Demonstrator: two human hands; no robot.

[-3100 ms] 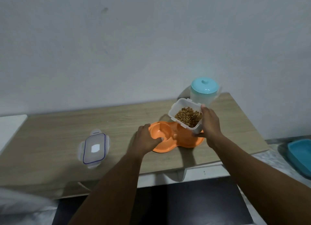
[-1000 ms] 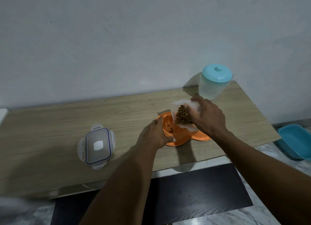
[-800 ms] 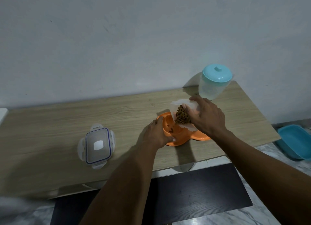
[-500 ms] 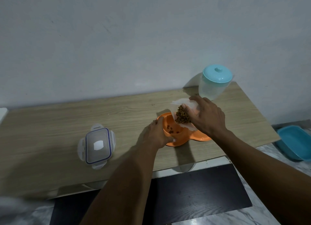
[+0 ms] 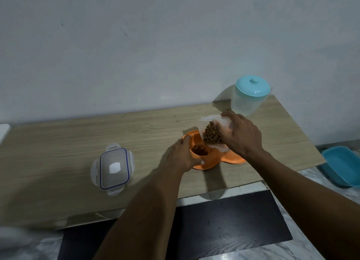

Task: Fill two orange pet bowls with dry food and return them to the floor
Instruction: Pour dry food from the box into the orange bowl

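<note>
The orange pet bowls [image 5: 234, 160], 2 wells joined in 1 moulded piece, sit on the wooden bench [image 5: 78, 143] near its front edge, right of the middle. The left hand [image 5: 181, 156] holds the left well from the side: its fingers [image 5: 183, 141] curl round the far-left rim and the thumb lies along the near rim. The right hand [image 5: 241, 137] grips a clear container [image 5: 209, 119] from above and behind, fingers wrapped over its wall. It holds the container tipped steeply on its side above the bowls, with the open mouth facing left and down over the left well. Brown dry food [image 5: 211, 136] is heaped against the container's lower side at the mouth. A small pile of it lies in the bottom of the left well, which is far from full. The right well is mostly hidden behind the container and the right hand; only its orange near rim shows, so what it holds cannot be told. A clear clip-on lid [image 5: 114, 168] with a blue seal lies flat on the bench, well to the left of the bowls. A translucent jar [image 5: 247, 104] with a pale blue knobbed cover stands upright at the bench's far right corner against the wall [image 5: 175, 45], just behind the right hand. A blue tub [image 5: 342, 165] rests on the marbled floor [image 5: 253, 254] to the right of the bench.
</note>
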